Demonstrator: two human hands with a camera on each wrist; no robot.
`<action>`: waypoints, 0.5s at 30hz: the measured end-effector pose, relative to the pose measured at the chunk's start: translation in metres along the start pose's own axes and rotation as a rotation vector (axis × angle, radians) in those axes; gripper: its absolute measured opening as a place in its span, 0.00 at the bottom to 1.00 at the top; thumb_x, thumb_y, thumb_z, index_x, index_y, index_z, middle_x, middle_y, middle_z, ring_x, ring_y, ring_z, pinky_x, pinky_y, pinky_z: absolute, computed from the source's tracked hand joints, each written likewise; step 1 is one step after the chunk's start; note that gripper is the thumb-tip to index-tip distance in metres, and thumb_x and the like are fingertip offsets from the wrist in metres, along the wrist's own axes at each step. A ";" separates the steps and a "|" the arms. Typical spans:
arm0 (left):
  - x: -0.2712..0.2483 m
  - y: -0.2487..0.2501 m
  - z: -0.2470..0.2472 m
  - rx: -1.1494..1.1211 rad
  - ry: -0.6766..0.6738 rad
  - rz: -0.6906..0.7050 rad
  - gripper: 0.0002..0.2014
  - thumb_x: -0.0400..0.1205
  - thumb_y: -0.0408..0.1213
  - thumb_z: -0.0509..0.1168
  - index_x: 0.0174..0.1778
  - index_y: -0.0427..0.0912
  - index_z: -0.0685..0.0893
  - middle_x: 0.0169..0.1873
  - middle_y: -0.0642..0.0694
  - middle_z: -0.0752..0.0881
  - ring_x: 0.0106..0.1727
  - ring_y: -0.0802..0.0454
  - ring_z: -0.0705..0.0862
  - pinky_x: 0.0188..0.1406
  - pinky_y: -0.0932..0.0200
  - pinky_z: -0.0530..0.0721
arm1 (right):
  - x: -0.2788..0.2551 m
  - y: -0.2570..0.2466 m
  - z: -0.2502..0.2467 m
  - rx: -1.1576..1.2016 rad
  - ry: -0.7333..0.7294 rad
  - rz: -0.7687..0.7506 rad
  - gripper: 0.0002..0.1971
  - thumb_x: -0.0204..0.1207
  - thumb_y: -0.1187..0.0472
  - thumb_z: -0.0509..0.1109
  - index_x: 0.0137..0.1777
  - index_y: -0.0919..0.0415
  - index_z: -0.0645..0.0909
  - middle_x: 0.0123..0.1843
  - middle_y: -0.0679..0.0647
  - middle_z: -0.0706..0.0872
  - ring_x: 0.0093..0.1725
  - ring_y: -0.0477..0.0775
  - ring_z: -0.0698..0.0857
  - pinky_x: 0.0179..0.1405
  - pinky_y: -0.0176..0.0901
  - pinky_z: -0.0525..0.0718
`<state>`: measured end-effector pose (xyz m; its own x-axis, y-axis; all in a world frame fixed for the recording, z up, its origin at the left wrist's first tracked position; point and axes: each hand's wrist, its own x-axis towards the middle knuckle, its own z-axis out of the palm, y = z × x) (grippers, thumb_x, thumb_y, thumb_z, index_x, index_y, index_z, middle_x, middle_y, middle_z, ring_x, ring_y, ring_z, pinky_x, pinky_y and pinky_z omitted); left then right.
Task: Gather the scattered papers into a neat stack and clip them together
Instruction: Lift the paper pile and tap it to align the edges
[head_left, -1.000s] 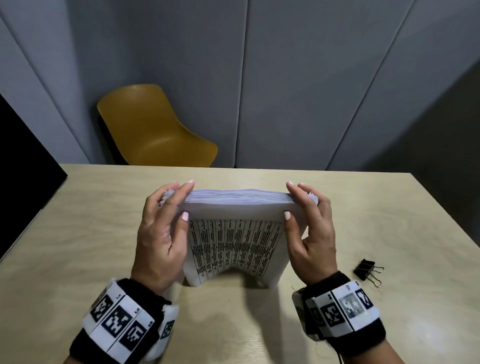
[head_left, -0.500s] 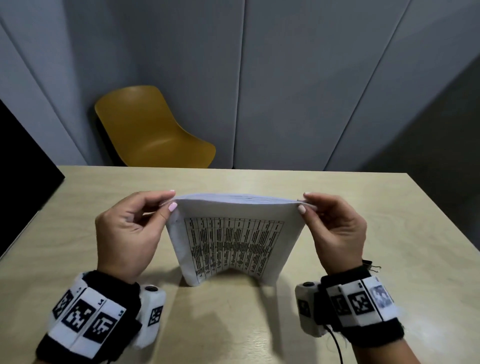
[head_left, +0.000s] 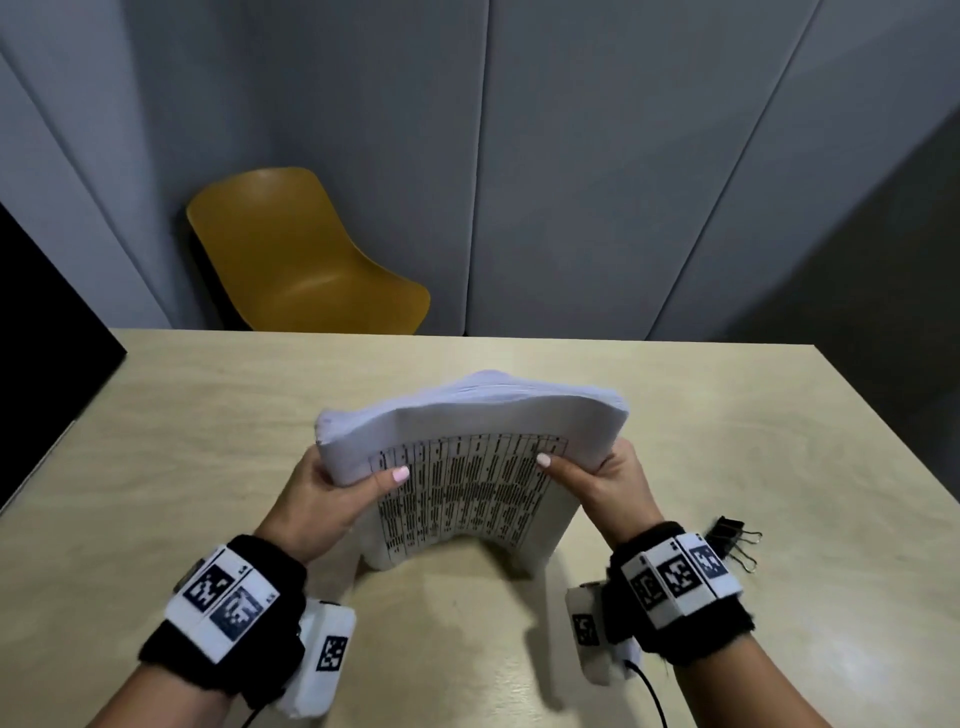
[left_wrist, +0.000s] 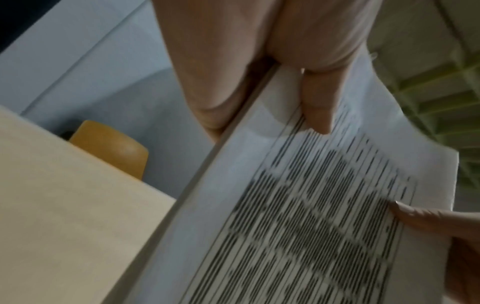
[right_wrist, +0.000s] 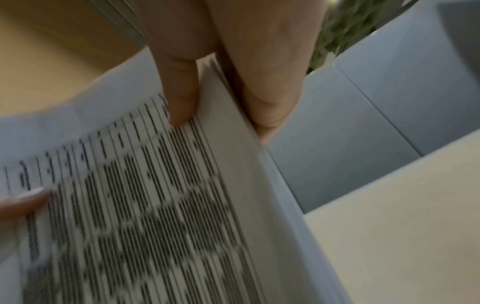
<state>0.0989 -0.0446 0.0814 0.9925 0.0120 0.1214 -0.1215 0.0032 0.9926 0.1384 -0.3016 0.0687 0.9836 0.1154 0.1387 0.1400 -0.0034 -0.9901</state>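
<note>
A thick stack of white papers (head_left: 467, 457) with a printed table on its front sheet stands on its lower edge on the table, bowed and leaning towards me. My left hand (head_left: 332, 493) grips the stack's left side, thumb on the front sheet and fingers behind. My right hand (head_left: 597, 483) grips the right side the same way. In the left wrist view the thumb presses the papers (left_wrist: 311, 205); the right wrist view shows the same hold on the papers (right_wrist: 155, 195). A black binder clip (head_left: 732, 535) lies on the table just right of my right wrist.
The light wooden table (head_left: 156, 467) reaches to a far edge, with a yellow chair (head_left: 296, 260) behind it against grey wall panels. A black panel (head_left: 41, 343) stands at the left edge of the table.
Both hands slid from pinching the stack's top corners down to gripping its sides. The stack's top now tilts up and towards me, showing its fanned upper edge.
</note>
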 end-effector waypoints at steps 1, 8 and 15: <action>-0.003 -0.007 0.000 -0.004 0.014 -0.040 0.27 0.47 0.53 0.83 0.41 0.48 0.89 0.37 0.59 0.92 0.42 0.65 0.89 0.38 0.71 0.85 | -0.003 0.007 0.001 -0.026 -0.021 0.029 0.14 0.66 0.78 0.74 0.36 0.55 0.87 0.32 0.43 0.91 0.36 0.41 0.88 0.40 0.34 0.87; -0.002 -0.018 0.006 0.012 0.115 -0.069 0.20 0.70 0.17 0.69 0.41 0.51 0.88 0.34 0.66 0.90 0.41 0.72 0.87 0.40 0.76 0.82 | -0.004 0.017 0.001 -0.003 0.013 0.079 0.18 0.65 0.83 0.72 0.38 0.56 0.86 0.33 0.40 0.91 0.37 0.38 0.89 0.41 0.32 0.86; -0.022 -0.051 0.012 0.153 0.042 -0.276 0.16 0.72 0.37 0.70 0.54 0.38 0.80 0.41 0.59 0.84 0.34 0.84 0.81 0.36 0.86 0.76 | -0.023 0.056 0.006 -0.192 -0.009 0.280 0.20 0.64 0.75 0.76 0.33 0.44 0.86 0.33 0.35 0.89 0.42 0.39 0.89 0.54 0.47 0.86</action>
<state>0.0832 -0.0573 0.0281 0.9860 0.0732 -0.1498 0.1588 -0.1383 0.9776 0.1234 -0.2984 0.0098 0.9859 0.0925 -0.1395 -0.1160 -0.2236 -0.9678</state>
